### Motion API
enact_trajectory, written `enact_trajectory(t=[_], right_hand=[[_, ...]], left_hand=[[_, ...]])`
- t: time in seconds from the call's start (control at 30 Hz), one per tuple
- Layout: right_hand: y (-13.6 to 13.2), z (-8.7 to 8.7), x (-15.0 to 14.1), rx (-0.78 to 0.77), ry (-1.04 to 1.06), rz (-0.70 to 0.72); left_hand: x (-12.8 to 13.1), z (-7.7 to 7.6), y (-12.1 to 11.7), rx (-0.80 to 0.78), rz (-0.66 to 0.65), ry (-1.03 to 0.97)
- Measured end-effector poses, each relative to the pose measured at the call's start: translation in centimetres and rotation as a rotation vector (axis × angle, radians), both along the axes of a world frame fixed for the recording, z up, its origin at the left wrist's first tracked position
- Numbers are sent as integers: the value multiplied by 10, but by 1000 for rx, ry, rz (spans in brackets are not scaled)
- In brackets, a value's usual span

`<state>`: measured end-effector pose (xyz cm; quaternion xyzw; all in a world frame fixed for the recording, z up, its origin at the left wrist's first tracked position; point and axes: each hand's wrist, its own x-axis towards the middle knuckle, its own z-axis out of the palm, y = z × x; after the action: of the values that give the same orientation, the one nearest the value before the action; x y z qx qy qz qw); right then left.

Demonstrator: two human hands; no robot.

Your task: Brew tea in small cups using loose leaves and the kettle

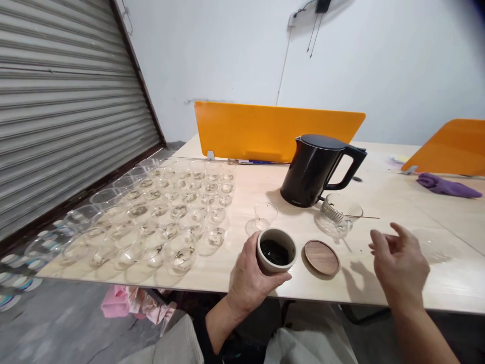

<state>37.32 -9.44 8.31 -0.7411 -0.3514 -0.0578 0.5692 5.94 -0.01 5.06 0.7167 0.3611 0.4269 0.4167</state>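
Kettle (312, 169) beyond left grip (248, 275) is bearing unreadable lettering (296, 203). Left grip is clasping cup (291, 248); right grip (401, 264) is hanging open.

Office-like room with roller shutter (71, 91) (2 orange desk dividers (257, 130)).

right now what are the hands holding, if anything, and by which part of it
The left hand grips the pale cup around its outer wall; the right hand holds nothing.
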Motion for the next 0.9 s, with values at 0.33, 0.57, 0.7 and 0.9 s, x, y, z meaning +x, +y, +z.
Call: enact_trajectory(t=[0.33,0.57,0.7,0.9], right_hand=[[16,-50,-55,-484,-630,422],[23,-14,-81,-246,-449,428],[34,26,-116,-212,-506,645],[54,49,-149,-329,-707,773]], left_hand=[[1,2,-4,24,7,5],[1,-3,-3,44,26,14],[0,-5,-2,13,9,19],[0,0,-4,65,23,16]])
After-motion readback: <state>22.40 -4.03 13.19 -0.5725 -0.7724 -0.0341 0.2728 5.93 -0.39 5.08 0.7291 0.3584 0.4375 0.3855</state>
